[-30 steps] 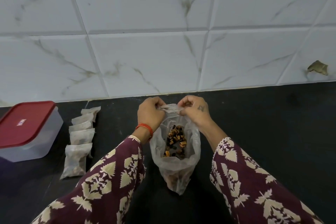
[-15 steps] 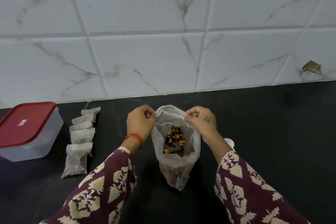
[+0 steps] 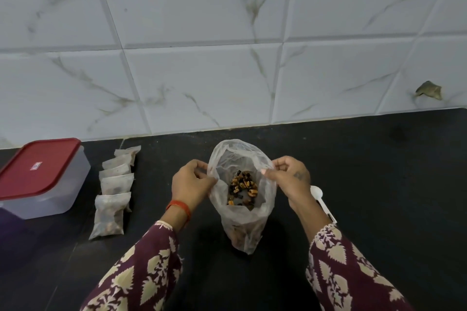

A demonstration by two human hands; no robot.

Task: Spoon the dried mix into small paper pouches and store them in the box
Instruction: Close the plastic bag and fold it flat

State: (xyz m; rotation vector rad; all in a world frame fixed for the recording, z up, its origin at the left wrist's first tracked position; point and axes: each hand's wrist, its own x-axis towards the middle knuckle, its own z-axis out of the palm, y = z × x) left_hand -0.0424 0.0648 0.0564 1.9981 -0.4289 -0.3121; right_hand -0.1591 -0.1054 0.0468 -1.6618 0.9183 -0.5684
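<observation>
Two hands hold my thin clear plastic bag of dried orange-and-black mix open on the black counter; my left hand pinches one rim, my right hand the other; white plastic spoon just right; filled paper pouches and red-lidded box left.

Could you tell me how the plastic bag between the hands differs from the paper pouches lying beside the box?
The plastic bag stands upright, mouth held wide open by the left hand and right hand; the paper pouches lie flat in an overlapping row, untouched. The bag is larger than any pouch. Both hold dried mix.
</observation>
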